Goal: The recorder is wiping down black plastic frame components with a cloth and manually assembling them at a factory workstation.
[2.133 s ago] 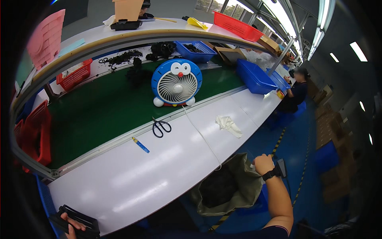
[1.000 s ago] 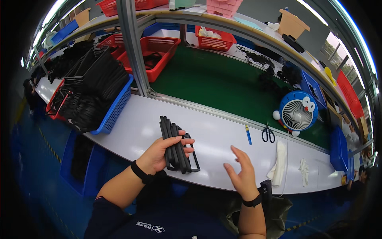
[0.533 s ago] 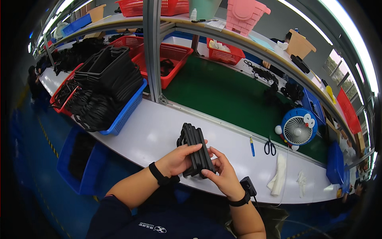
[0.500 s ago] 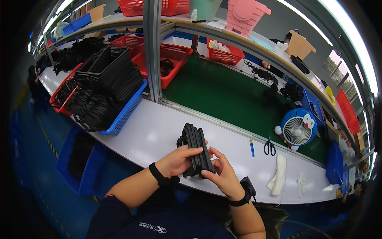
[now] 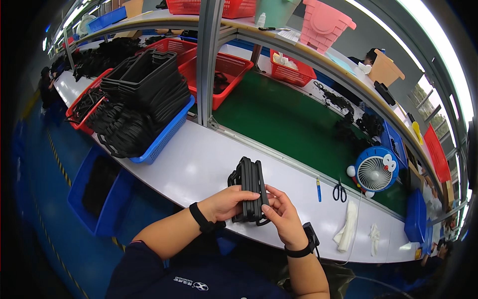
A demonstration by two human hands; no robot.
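A small stack of black frames (image 5: 249, 188) sits between my hands, upended and tilted slightly, above the surface (image 5: 186, 172) near its front edge; whether it touches down I cannot tell. My left grip (image 5: 225, 203) clamps it, thumb laid across the near face, fingers mostly hidden behind. My right grip (image 5: 282, 214) pinches its right edge between thumb and fingertips. My left forearm slants in from the lower left, my right one rises steeply from below; both wrists wear black bands.

Just right of my hands lie a blue-and-yellow cutter (image 5: 318, 191) and dark scissors (image 5: 339, 192), with a folded white cloth (image 5: 344, 229) nearer me. A round blue fan (image 5: 374, 170) stands beyond them on the green mat (image 5: 279, 137). To my left, a blue basket (image 5: 167, 137) overflows with black frames. Behind it, a metal post (image 5: 204, 70) rises, partly blocking my view of a red basket (image 5: 238, 67).
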